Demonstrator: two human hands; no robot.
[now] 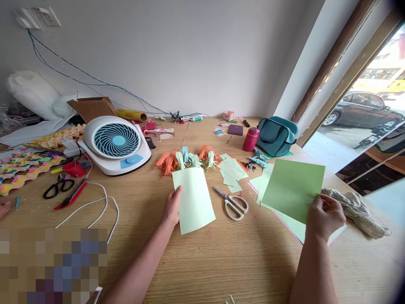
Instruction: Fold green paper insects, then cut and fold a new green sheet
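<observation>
My left hand (171,206) pinches the left edge of a pale green sheet of paper (193,199) that lies on the wooden table (221,261). My right hand (323,216) grips the lower right corner of a darker green sheet (292,188), lifted and tilted above a stack of pale green and pink paper (292,228). White-handled scissors (233,203) lie between the two sheets. Behind them sit several folded paper cranes (186,159) in orange, green and blue, and small cut green pieces (232,172).
A white desk fan (115,144) with its white cable (98,207) stands at the left, black scissors (58,186) beside it. A red bottle (251,139) and teal bag (277,136) stand at the back right. A crumpled cloth (357,211) lies at the right edge.
</observation>
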